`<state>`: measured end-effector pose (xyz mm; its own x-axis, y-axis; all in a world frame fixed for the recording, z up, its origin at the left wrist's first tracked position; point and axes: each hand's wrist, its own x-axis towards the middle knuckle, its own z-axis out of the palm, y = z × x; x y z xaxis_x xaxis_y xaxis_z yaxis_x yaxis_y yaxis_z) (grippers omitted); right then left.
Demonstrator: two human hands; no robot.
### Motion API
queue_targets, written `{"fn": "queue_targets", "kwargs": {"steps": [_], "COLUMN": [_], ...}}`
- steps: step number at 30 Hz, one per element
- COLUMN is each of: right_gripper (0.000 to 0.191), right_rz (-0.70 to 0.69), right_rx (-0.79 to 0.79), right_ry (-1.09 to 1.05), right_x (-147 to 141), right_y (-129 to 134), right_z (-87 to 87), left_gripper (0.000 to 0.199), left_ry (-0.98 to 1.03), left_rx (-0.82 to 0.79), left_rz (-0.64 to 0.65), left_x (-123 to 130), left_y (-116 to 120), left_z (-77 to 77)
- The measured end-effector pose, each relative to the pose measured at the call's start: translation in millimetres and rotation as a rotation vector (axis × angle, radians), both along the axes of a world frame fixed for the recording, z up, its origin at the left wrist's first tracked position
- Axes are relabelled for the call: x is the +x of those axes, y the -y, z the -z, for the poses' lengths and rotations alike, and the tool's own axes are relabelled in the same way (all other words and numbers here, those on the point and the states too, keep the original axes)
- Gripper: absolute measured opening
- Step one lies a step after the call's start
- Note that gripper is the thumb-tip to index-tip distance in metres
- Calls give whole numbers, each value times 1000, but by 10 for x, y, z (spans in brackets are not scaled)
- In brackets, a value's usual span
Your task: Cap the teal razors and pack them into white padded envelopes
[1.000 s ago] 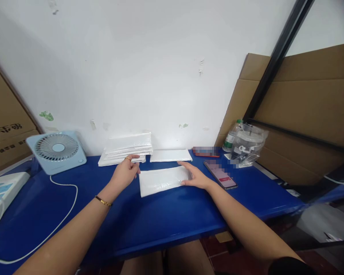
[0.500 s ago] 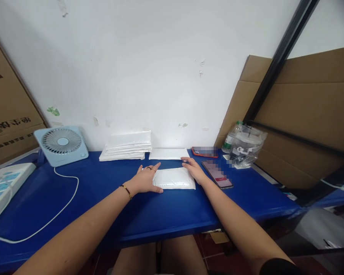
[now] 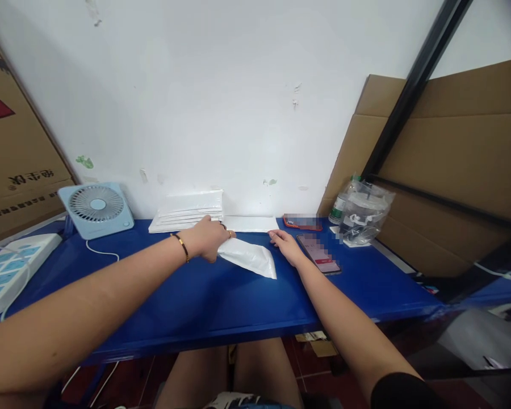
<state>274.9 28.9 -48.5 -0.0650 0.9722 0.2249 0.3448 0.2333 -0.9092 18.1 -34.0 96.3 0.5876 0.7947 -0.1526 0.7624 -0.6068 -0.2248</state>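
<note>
A white bubble mailer (image 3: 251,258) is tilted above the blue tabletop, its left end gripped by my left hand (image 3: 210,236). The thumb and fingers of that hand are closed round the mailer's edge, partly hidden behind the hand. Against the wall lies a second, flat white mailer (image 3: 252,224). My right hand (image 3: 284,245) has its fingertips pinched at the near right corner of this flat mailer. A stack of several white mailers (image 3: 187,209) stands behind my left hand, close to the wall.
A phone (image 3: 321,254) lies right of my right hand, with a red-edged phone (image 3: 302,222) behind it. Farther right stand a bottle (image 3: 338,205) and a clear plastic bag (image 3: 364,216). A blue fan (image 3: 97,207) and white power strip (image 3: 19,272) occupy the left side.
My left hand has closed on the near mailer and lifted it, tilting it and moving it away from the front edge. My right hand has left that mailer and pinched at the flat one behind.
</note>
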Motion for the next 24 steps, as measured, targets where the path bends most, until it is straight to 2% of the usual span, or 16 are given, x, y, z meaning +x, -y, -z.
{"fn": "queue_targets", "kwargs": {"steps": [5,8,10,13,15,18,24], "right_gripper": [43,43,44,52,70,88,64], "right_rz": [-28,-54,-141,-372,-492,-534,-526], "right_rx": [-31,-42,-38,-3,44,143,223], "right_ry": [-19,-18,6,155,335,559,698], "right_x": [6,22,30,12,-34,-140,-249], "right_y": [-12,27,85,209,295,388,408], "right_z": [-3,-37,-91,-191,-241,-263,-205], "left_gripper": [65,63,63,60,53,42,46], "left_ry": [-184,-251,-283,-289,-259,-228,-168], "left_rx": [46,95,119,150,158,158,141], "left_rz": [-7,-18,-44,-81,-90,-104,-156], "left_x": [97,125,103,13,-73,-232,-755], "left_y": [5,18,21,17,5,-24,-38], "left_z": [-466,-647,-734,-818,-843,-847,-881]}}
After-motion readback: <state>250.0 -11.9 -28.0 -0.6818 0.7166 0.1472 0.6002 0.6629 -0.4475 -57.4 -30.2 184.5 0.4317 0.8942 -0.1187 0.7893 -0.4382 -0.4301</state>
